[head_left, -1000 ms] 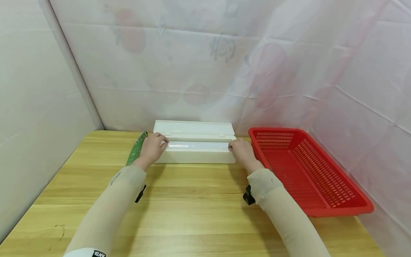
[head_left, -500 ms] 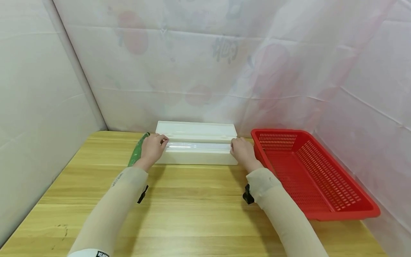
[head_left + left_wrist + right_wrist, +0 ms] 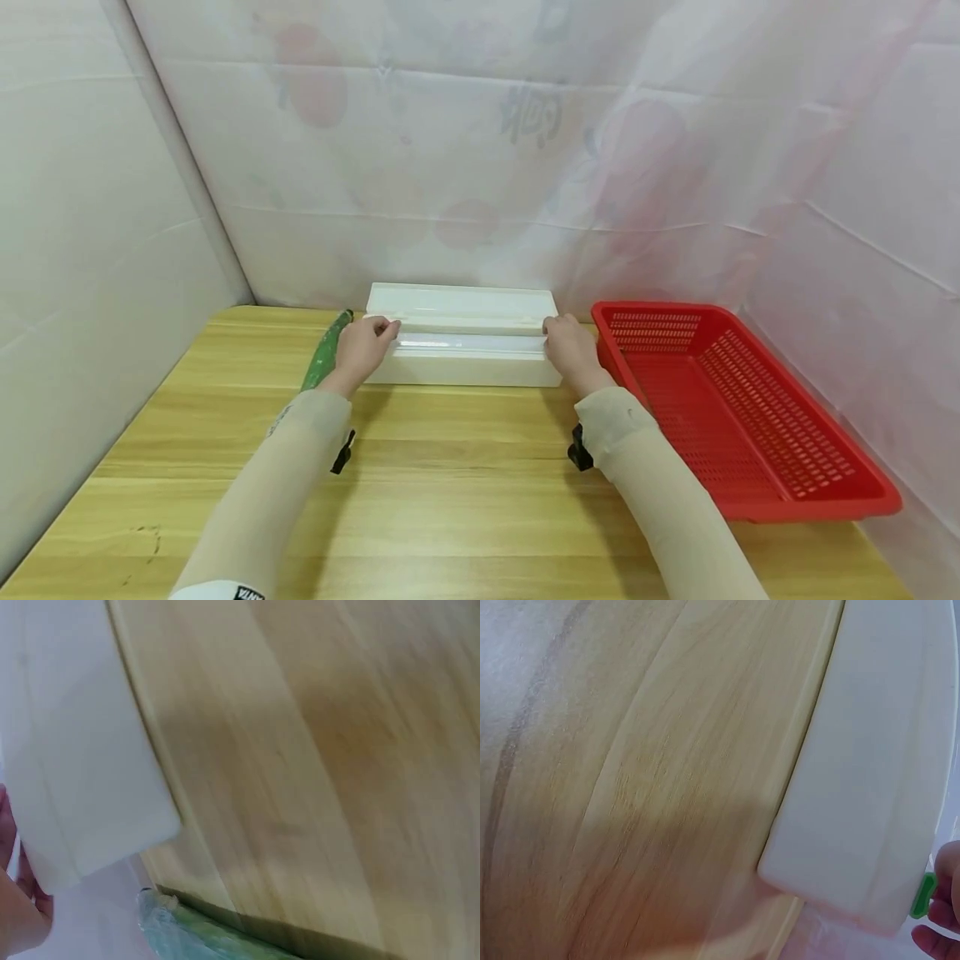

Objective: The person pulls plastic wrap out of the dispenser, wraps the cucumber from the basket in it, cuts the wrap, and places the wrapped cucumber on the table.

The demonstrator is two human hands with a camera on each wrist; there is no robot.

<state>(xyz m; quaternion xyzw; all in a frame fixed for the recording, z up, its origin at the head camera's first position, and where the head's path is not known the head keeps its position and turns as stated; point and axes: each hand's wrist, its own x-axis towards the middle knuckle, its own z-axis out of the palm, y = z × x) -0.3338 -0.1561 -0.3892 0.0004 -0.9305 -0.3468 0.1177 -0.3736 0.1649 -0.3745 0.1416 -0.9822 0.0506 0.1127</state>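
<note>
A long white cling film dispenser [image 3: 465, 371] lies near the back of the table, its lid [image 3: 461, 297] tipped back against the curtain. Glossy clear cling film [image 3: 468, 342] shows along its opening. At the left end, my left hand [image 3: 362, 348] pinches with thumb and forefinger at the film's edge. My right hand [image 3: 572, 350] does likewise at the right end, fingers curled. Beside its fingers in the right wrist view sits a small green piece [image 3: 923, 895] at the dispenser's end. The film at the fingertips is hard to make out.
A green cucumber-like vegetable [image 3: 323, 354], in clear plastic in the left wrist view, lies left of the left hand. A red perforated basket [image 3: 757, 510] stands close to the right forearm. Pale curtains [image 3: 465, 150] wall the wooden table [image 3: 450, 500] at the back and sides.
My right hand has risen slightly relative to the dispenser. The left hand keeps nearly the same place, and the head view has shifted a little.
</note>
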